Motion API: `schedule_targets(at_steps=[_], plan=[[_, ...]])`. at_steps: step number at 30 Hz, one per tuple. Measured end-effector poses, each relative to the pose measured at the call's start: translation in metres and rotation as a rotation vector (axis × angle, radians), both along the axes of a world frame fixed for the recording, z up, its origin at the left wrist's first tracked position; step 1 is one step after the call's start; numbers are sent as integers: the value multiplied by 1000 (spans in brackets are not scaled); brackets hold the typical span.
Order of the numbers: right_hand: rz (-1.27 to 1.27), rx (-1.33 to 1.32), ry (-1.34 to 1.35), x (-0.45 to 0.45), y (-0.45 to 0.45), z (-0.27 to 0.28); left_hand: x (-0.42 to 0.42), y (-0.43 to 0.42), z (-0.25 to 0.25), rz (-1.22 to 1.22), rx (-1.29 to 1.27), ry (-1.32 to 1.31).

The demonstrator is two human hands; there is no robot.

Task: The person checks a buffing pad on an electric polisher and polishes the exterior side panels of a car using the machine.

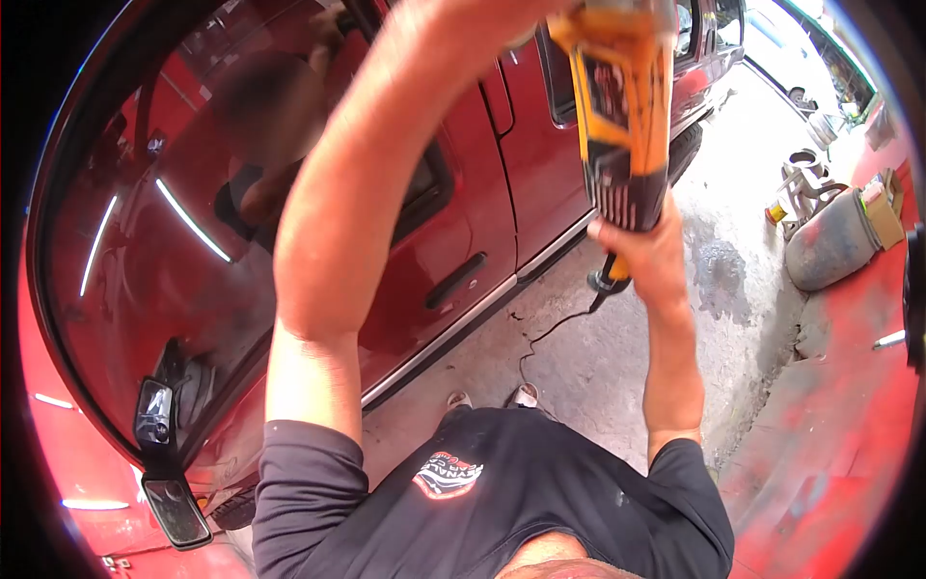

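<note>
A yellow and black corded power polisher (622,106) is raised in front of me beside a dark red vehicle, its head cut off by the top edge. My right hand (648,253) is wrapped round its rear body, near where the cord comes out. At the top edge, my left hand (482,17) reaches to the tool's front end and appears closed on it; blur and the frame edge hide most of its fingers. The power cord (550,331) hangs from the handle to the floor. Closest to the tool is the vehicle's red door (473,183).
A side mirror (154,413) sticks out at the lower left. The concrete floor (579,338) runs along the vehicle, with my feet on it. At the right, a grey rounded container (830,241) and assorted parts stand by a red-stained surface (839,386).
</note>
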State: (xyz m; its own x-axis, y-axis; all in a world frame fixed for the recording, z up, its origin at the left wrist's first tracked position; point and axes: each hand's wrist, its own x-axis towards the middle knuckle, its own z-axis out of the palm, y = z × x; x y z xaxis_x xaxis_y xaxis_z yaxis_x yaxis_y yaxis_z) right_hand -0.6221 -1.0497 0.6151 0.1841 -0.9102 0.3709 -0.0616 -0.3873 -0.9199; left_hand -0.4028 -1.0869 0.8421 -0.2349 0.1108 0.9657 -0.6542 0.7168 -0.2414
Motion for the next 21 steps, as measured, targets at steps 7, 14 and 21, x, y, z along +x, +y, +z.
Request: schedule_targets(at_steps=[7, 14, 21], plan=[[-91, 158, 60, -37, 54, -121, -52, 40, -129, 71, 447, 51], [-45, 326, -7, -63, 82, -165, -80, 50, -182, 75, 645, 27], [-12, 183, 30, -61, 40, -72, -60, 32, -101, 111, 435, 111]])
